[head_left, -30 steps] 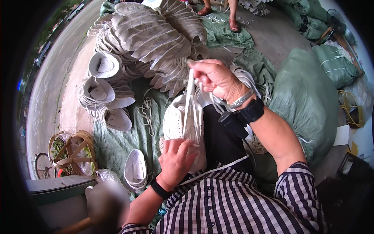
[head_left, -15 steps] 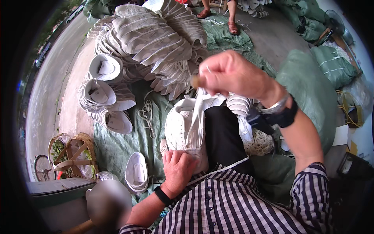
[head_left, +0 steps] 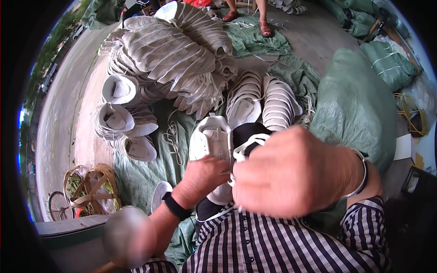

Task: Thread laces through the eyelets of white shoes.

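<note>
A white sneaker (head_left: 199, 143) lies along my lap, its heel away from me and its toe toward my striped shirt. My left hand (head_left: 202, 178) bends over the front of the sneaker, fingers pinched at a white shoelace (head_left: 231, 179). Right beside it, raised close to the camera, is my right hand (head_left: 291, 175), closed in a fist and slightly blurred. A loop of the lace (head_left: 251, 143) stands out above this fist. Its fingertips are turned away, so the exact grip is hidden. The fist covers part of my lap.
Beyond my lap are two rows of nested white shoe uppers (head_left: 276, 102). A large heap of uppers (head_left: 168, 50) rises behind, with smaller stacks (head_left: 119, 89) to the left. Green sacks (head_left: 357, 104) bulge at right. A woven basket (head_left: 98, 182) stands left. Another person's sandalled feet (head_left: 265, 29) are at the far side.
My right hand has come down from high above the sneaker toward me, and the taut lace is now looped. My left hand has moved up along the sneaker to the lace.
</note>
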Motion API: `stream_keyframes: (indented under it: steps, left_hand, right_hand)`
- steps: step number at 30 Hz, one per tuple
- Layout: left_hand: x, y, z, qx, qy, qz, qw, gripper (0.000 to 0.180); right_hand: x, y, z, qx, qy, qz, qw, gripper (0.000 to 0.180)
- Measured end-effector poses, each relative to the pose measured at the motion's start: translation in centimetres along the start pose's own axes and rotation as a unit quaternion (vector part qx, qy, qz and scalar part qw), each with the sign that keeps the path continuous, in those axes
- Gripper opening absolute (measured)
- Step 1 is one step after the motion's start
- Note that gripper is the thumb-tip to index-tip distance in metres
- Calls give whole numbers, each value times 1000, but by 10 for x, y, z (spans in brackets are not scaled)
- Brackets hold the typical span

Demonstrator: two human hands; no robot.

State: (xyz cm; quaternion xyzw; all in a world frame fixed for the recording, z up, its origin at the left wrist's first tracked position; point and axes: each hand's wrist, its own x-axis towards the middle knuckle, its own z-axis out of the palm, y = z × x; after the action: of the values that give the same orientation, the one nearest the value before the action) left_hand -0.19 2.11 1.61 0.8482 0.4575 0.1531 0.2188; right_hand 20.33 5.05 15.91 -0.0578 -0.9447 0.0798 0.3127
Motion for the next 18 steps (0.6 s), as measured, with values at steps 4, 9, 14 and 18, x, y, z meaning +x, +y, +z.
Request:
stream_keyframes:
  steps: [4, 9, 14, 18]
  left_hand:
    - [-10, 4, 23, 15, 53, -22, 998, 4]
    - [-41, 2, 38, -351, 155, -219, 897, 10]
    - [-45, -11, 18, -594, 281, -190, 730, 25]
    - [-50, -49, -44, -805, 316, -118, 488, 28]
  right_hand:
    - [-8, -27, -1, 26, -22, -10, 999, 13]
    - [-43, -24, -9, 84, -20, 88, 992, 14]
    - [-127, 15, -2, 316, 197, 409, 833, 19]
    - [-272, 53, 12, 601, 541, 473, 349, 20]
